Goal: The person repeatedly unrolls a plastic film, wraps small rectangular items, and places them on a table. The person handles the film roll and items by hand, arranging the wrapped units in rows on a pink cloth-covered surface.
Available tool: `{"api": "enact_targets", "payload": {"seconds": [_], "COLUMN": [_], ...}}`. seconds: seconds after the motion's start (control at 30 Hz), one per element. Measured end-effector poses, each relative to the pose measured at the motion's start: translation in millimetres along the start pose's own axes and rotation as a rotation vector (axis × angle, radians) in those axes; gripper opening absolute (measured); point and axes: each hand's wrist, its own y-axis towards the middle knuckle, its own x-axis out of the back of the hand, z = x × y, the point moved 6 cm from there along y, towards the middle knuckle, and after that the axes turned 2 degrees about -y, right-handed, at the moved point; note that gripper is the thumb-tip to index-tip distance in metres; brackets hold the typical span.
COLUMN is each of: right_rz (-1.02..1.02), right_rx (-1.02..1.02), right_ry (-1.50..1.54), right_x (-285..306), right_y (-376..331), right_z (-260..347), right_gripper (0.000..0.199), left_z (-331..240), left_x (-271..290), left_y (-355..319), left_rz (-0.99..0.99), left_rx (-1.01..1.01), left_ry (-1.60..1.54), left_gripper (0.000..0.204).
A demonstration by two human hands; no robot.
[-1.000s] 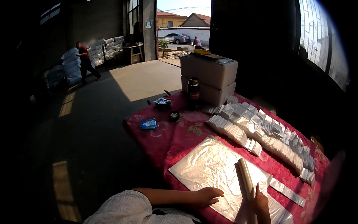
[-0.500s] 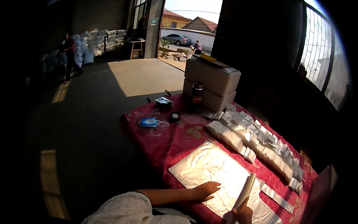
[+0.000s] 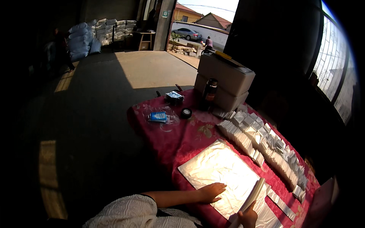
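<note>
One pale plastic sheet (image 3: 216, 161) spread on the bench (image 3: 161, 142), under two hands

The creased, sunlit plastic sheet lies flat on the near part of the bench, over a red floral tablecloth (image 3: 205, 142). The left hand (image 3: 211, 192) is released, palm down with fingers stretched out, resting on the sheet's near left edge. The right hand (image 3: 248, 218) is clenched around the near end of a cream rod (image 3: 254, 193), which slants across the right part of the sheet.

Just right of the sheet lies a narrow white strip (image 3: 281, 205). Beyond the sheet's far right edge, long rows of folded white packets (image 3: 272, 154) stand tightly packed.

Farther off, beyond the sheet's far left edge, are a black tape roll (image 3: 186, 113) and a blue-and-white packet (image 3: 157, 117). A dark jar (image 3: 210, 90) stands well beyond the sheet, beside two stacked pale boxes (image 3: 224, 76) that carry a yellow object (image 3: 223, 55).

Well apart from the sheet, past the floor to its far left, plump sacks (image 3: 80, 38) are piled up. Farthest beyond the sheet, through the doorway, a grey car (image 3: 187, 33) shows outdoors.
</note>
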Motion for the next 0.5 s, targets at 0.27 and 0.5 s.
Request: {"api": "enact_targets", "payload": {"seconds": [0.27, 0.5], "right_rz": [0.013, 0.117], "right_rx": [0.000, -0.066], "right_ry": [0.016, 0.025], "right_x": [-4, 5], "right_y": [2, 0], "right_z": [-9, 4], "right_gripper": [0.059, 0.050], "left_z": [-4, 0], "left_x": [-3, -5], "left_y": [1, 1], "left_rz": [0.000, 0.040], "left_rx": [-0.005, 0.032], "left_ry": [-0.020, -0.059], "left_gripper": [0.052, 0.050]}}
